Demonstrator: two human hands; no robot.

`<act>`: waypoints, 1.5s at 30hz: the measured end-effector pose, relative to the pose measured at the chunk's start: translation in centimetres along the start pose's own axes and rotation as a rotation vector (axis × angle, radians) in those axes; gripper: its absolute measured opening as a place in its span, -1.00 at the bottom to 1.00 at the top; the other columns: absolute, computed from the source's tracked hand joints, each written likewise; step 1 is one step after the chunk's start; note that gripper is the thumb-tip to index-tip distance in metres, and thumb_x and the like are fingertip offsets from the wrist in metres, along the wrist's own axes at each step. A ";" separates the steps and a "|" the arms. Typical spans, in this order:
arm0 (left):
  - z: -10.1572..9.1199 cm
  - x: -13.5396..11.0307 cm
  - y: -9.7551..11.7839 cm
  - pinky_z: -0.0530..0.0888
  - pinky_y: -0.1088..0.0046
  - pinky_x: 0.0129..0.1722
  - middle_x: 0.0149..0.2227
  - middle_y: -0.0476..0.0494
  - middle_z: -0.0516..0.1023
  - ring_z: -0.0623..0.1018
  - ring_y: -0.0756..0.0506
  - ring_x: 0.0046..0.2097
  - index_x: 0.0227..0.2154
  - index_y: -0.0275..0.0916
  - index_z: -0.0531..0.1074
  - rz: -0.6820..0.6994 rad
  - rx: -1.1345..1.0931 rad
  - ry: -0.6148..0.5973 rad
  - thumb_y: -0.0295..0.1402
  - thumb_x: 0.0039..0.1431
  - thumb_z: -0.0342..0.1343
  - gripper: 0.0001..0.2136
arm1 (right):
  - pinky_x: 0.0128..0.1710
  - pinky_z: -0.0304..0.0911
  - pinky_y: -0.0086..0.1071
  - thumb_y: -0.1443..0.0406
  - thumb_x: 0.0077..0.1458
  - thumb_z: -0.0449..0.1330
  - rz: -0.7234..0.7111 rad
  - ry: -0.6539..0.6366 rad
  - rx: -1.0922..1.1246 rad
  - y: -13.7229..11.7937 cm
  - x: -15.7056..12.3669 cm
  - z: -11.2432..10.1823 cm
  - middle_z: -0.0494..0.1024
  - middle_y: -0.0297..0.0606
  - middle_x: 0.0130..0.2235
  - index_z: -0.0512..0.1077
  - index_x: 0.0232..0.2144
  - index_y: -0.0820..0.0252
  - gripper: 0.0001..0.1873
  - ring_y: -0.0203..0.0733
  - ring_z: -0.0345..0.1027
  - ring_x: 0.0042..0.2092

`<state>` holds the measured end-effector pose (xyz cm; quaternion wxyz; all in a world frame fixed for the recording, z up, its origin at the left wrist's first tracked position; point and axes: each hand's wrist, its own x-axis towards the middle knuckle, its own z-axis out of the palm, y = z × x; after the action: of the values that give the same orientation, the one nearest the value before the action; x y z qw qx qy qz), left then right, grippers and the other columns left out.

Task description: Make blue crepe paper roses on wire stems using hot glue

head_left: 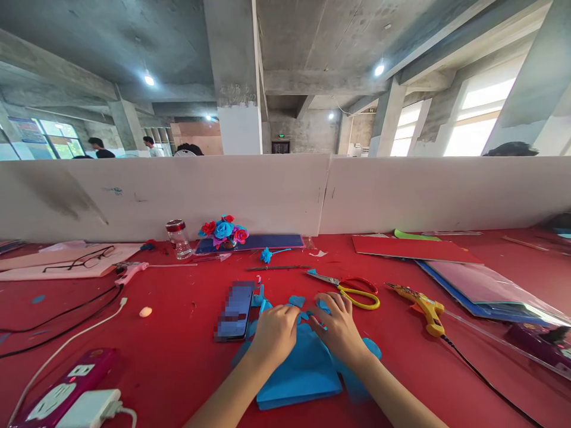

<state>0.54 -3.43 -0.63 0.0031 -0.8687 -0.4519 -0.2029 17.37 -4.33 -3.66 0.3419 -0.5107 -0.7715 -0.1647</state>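
Observation:
My left hand (277, 333) is closed, its fingers curled above a stack of blue paper (298, 374); what its fingertips hold, if anything, is hidden. Opposite it, my right hand (341, 333) has its fingers apart over small cut blue pieces (323, 306). Another blue scrap (297, 301) lies just past the left fingertips. Rounded blue cutouts (372, 348) show beside the right wrist. Beyond my right hand rest scissors (357, 291) with red and yellow handles. A phone (236, 310) lies left of my left hand.
A yellow glue gun (422, 306) with a black cord lies right. Behind are a blue paper flower (266, 255), a thin dark rod (281, 267), a flower bouquet (224, 230) and a glass jar (179, 241). A power strip (75, 380) sits front left. A white partition (267, 193) borders the red table.

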 end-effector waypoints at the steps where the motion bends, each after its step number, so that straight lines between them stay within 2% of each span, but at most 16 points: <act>1: 0.0 0.0 0.0 0.29 0.47 -0.41 -0.38 -0.10 0.55 0.52 -0.10 -0.32 -0.33 -0.20 0.40 0.000 -0.001 0.001 -0.51 0.16 -0.11 -0.81 | -0.12 0.02 -0.13 0.36 0.02 0.16 0.001 -0.004 0.005 0.0 0.0 0.0 0.41 -0.19 -0.17 0.45 -0.31 0.04 -0.84 -0.03 0.18 -0.10; 16: 0.4 0.1 -0.2 0.31 0.47 -0.40 -0.37 -0.11 0.56 0.53 -0.11 -0.31 -0.31 -0.19 0.42 -0.012 -0.066 -0.005 -0.50 0.17 -0.12 -0.79 | -0.15 0.06 -0.15 0.39 0.04 0.11 -0.003 -0.043 0.041 0.1 0.0 -0.1 0.38 -0.18 -0.16 0.42 -0.27 0.04 -0.80 -0.04 0.18 -0.12; 21: 0.5 0.2 -0.5 0.33 0.45 -0.36 -0.31 -0.12 0.57 0.53 -0.13 -0.28 -0.28 -0.17 0.44 -0.108 -0.200 0.044 -0.47 0.15 -0.09 -0.79 | -0.15 0.09 -0.08 0.36 0.02 0.09 0.046 0.014 0.070 0.5 0.2 -0.3 0.33 -0.12 -0.12 0.35 -0.16 0.06 -0.72 0.01 0.18 -0.11; 23: 0.4 0.3 -0.7 0.33 0.43 -0.33 -0.30 -0.11 0.57 0.53 -0.14 -0.28 -0.31 -0.16 0.46 -0.196 -0.370 0.069 -0.45 0.12 -0.05 -0.81 | -0.14 0.11 -0.08 0.36 0.01 0.08 0.121 0.090 0.160 0.8 0.3 -0.4 0.31 -0.13 -0.13 0.32 -0.16 0.08 -0.71 0.01 0.18 -0.10; 26: 0.4 0.7 -1.0 0.36 0.43 -0.32 -0.37 -0.11 0.57 0.53 -0.13 -0.31 -0.39 -0.18 0.49 -0.285 -0.645 0.058 -0.41 0.07 0.01 -0.85 | -0.11 0.15 -0.12 0.34 0.04 0.04 0.238 0.158 0.412 1.2 0.4 -0.5 0.30 -0.16 -0.12 0.28 -0.15 0.07 -0.72 -0.03 0.18 -0.04; 28: 0.5 1.0 -1.1 0.38 0.47 -0.34 -0.41 -0.10 0.57 0.53 -0.10 -0.33 -0.42 -0.21 0.49 -0.284 -0.745 0.032 -0.40 0.05 0.02 -0.86 | -0.08 0.15 -0.15 0.28 0.06 0.05 0.295 0.118 0.575 1.3 0.5 -0.4 0.29 -0.17 -0.05 0.22 -0.08 0.04 -0.67 -0.04 0.15 0.01; 31: 0.6 1.3 -1.1 0.40 0.49 -0.37 -0.43 -0.10 0.56 0.53 -0.09 -0.34 -0.43 -0.25 0.49 -0.272 -0.843 -0.006 -0.37 0.04 0.01 -0.85 | -0.03 0.12 -0.16 0.19 0.02 0.12 0.363 -0.019 0.726 1.0 0.5 -0.3 0.26 -0.20 0.03 0.18 0.00 -0.01 -0.54 -0.04 0.10 0.07; 34: 0.6 1.3 -1.0 0.42 0.48 -0.40 -0.47 -0.09 0.55 0.53 -0.10 -0.35 -0.42 -0.27 0.48 -0.280 -0.920 -0.034 -0.35 0.03 0.01 -0.84 | -0.02 0.10 -0.18 0.15 -0.01 0.14 0.422 -0.074 0.804 0.5 0.5 -0.1 0.30 -0.23 -0.01 0.30 -0.10 -0.01 -0.63 -0.06 0.13 0.06; 38: 0.5 1.2 -0.7 0.42 0.46 -0.38 -0.45 -0.10 0.56 0.53 -0.11 -0.33 -0.42 -0.28 0.47 -0.291 -0.979 -0.044 -0.34 0.02 0.03 -0.84 | -0.09 0.16 -0.20 0.15 -0.02 0.15 0.502 -0.012 0.837 0.4 0.5 0.2 0.34 -0.19 -0.11 0.41 -0.33 0.10 -0.79 -0.04 0.22 -0.03; 41: 0.4 1.2 -0.7 0.42 0.45 -0.38 -0.45 -0.10 0.56 0.53 -0.11 -0.32 -0.42 -0.28 0.48 -0.305 -1.007 -0.052 -0.32 0.01 0.04 -0.83 | -0.18 0.21 -0.24 0.14 -0.05 0.17 0.525 0.030 0.849 0.6 0.6 0.2 0.35 -0.16 -0.15 0.41 -0.49 0.17 -0.79 -0.03 0.25 -0.08; 45: 0.4 1.2 -0.8 0.41 0.45 -0.39 -0.45 -0.12 0.56 0.52 -0.12 -0.33 -0.43 -0.30 0.48 -0.334 -1.037 -0.071 -0.30 0.00 0.06 -0.82 | -0.29 0.25 -0.29 0.12 -0.08 0.20 0.520 0.031 0.884 0.6 0.8 -0.2 0.36 -0.16 -0.19 0.45 -0.53 0.18 -0.76 -0.07 0.29 -0.17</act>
<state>0.71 -1.94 -0.71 -0.4732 -0.6791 -0.4241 -0.3676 17.80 -3.59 -3.04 0.5662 -0.4897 -0.6098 0.2602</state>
